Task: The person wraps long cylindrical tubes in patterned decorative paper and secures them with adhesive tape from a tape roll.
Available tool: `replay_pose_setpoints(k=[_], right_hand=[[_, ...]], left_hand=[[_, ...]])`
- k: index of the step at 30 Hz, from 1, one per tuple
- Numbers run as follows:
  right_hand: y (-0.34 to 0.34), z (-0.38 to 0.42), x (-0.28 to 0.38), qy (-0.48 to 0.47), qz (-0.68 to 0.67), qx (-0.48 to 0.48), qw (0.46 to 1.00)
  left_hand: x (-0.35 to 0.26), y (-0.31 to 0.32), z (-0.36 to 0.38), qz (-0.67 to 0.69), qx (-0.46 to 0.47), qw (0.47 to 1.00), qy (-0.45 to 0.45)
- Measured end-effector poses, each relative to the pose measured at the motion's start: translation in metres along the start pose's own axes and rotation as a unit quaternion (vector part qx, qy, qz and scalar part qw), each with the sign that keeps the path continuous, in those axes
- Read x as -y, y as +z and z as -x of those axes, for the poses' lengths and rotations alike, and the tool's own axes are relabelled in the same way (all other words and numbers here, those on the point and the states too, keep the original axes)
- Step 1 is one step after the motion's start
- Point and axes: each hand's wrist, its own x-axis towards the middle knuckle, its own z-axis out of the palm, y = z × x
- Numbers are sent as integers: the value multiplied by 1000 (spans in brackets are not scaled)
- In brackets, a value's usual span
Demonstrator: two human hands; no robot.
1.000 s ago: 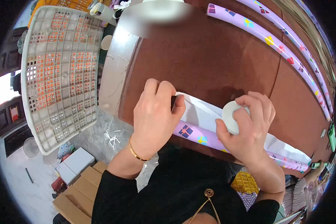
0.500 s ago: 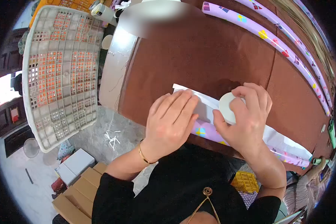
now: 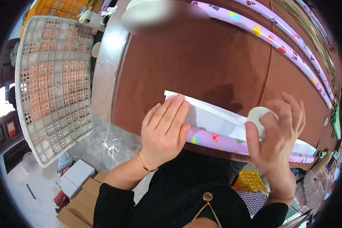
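Observation:
My left hand (image 3: 164,129) lies flat with its fingers stretched out, pressing on the left end of a sheet of wrapping paper (image 3: 220,141). The sheet is partly rolled, with its lilac patterned side on the roll and its white inner side (image 3: 207,121) facing up. A white strip (image 3: 205,105) runs along the far edge of the sheet. In my right hand (image 3: 277,146) is a roll of white tape (image 3: 256,114), held between thumb and fingers over that edge, farther right. Part of the tape roll is hidden behind my fingers.
Two lilac patterned paper rolls (image 3: 250,28) lie along the far right of the brown tabletop (image 3: 171,57). A white plastic crate (image 3: 57,83) stands on the left. Cardboard boxes (image 3: 78,211) sit below left. Another person's arm (image 3: 323,161) shows at right.
My right hand has moved right along the paper's edge with the tape roll, and more of the white strip shows. My left hand stays flat on the paper's left end. The view has shifted slightly.

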Motion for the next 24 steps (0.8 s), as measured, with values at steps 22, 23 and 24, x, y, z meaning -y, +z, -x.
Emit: replay_pose_setpoints(k=[22, 23, 24], right_hand=[[22, 13, -6, 38, 68, 25, 997], [23, 13, -5, 39, 69, 26, 997], [24, 13, -5, 42, 69, 23, 996]], left_hand=[[-3, -3, 1, -29, 54, 998, -18], [-3, -3, 1, -33, 58, 998, -19], [-3, -3, 1, -31, 59, 998, -18]])
